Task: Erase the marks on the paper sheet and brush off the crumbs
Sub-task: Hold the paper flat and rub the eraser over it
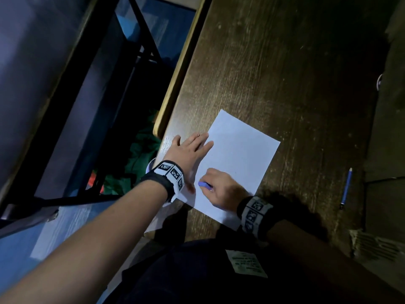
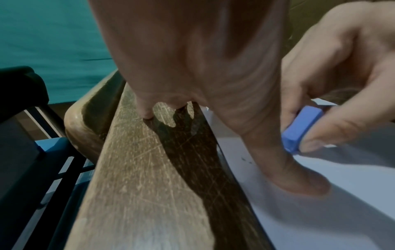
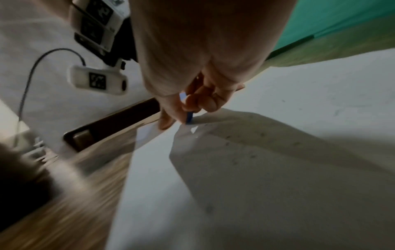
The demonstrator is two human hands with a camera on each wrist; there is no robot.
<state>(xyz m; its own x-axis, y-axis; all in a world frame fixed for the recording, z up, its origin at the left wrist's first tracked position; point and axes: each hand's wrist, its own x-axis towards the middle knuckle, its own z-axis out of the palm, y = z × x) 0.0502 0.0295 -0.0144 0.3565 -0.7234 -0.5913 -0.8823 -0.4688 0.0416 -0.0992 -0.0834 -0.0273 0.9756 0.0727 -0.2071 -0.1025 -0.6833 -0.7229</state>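
A white paper sheet lies on the dark wooden desk, near its left edge. My left hand lies flat with straight fingers, pressing the sheet's left border; its thumb rests on the paper. My right hand pinches a blue eraser and holds its end down on the lower left part of the sheet. The eraser sits between thumb and fingers, close to the left thumb. Small dark crumbs dot the paper. The eraser tip touches the sheet.
A blue pencil lies on the desk to the right of the sheet. The desk's rounded left edge drops to a black metal frame and green cloth. A paper label shows on my dark clothing.
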